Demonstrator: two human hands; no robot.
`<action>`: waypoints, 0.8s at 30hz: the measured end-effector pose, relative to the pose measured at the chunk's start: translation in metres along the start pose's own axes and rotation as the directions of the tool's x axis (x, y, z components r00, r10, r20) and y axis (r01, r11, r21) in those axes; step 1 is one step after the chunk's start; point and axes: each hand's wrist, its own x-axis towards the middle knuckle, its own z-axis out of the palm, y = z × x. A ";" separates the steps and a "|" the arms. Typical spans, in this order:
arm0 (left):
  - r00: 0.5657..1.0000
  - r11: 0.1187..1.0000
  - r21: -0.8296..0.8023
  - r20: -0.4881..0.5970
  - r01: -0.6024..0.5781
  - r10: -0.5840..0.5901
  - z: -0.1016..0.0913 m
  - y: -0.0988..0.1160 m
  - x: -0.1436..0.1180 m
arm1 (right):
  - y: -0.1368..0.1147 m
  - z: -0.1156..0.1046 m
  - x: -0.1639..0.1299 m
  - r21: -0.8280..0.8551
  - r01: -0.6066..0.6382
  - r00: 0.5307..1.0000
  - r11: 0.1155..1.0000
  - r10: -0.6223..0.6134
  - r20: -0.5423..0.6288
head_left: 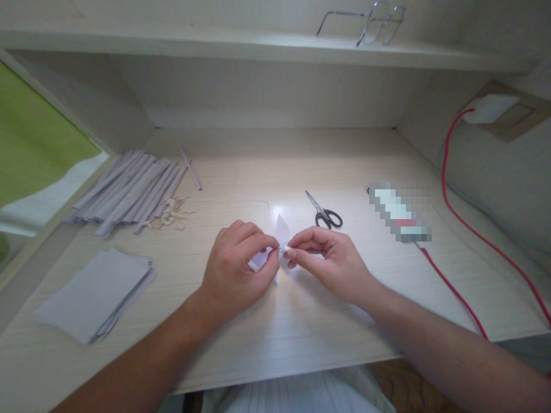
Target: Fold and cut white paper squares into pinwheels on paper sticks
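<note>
Near the middle of the desk, my left hand and my right hand meet at the fingertips over a piece of white paper. Thumb and forefinger of each hand pinch it where it is bunched or twisted small. One pointed corner of the paper stands up behind the fingers, and part of it shows through the gap in my left hand. The fingers hide the rest. A thin pale strip lies curved on the desk just beyond. Black-handled scissors rest behind my right hand, apart from it.
Rolled paper tubes lie piled at the left, with curled off-white scraps beside them and a stack of paper sheets nearer. On the right are a blurred-out phone-like device and a red cable. Eyeglasses sit on the shelf.
</note>
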 end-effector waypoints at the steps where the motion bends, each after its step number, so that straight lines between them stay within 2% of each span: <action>1: 1.000 1.000 0.001 -0.004 0.001 -0.001 0.000 0.000 0.000 | 0.000 0.000 0.000 -0.013 0.000 1.000 1.000 0.000 0.001; 5: 1.000 1.000 0.000 -0.019 0.012 -0.012 0.000 0.001 0.001 | 0.002 -0.003 0.001 -0.080 0.018 1.000 0.997 -0.019 -0.007; 12: 0.999 0.999 0.001 -0.019 0.032 -0.032 0.000 0.001 0.001 | 0.005 -0.002 0.000 -0.038 -0.016 1.000 0.999 0.016 0.011; 19: 0.999 1.000 0.013 -0.022 0.026 -0.026 0.000 0.000 0.000 | 0.002 -0.004 -0.001 -0.179 0.065 0.998 0.982 -0.064 0.008; 24: 1.000 1.000 0.014 -0.001 0.012 -0.012 0.000 0.000 0.000 | 0.000 -0.004 -0.001 -0.217 0.092 0.996 0.972 -0.092 0.011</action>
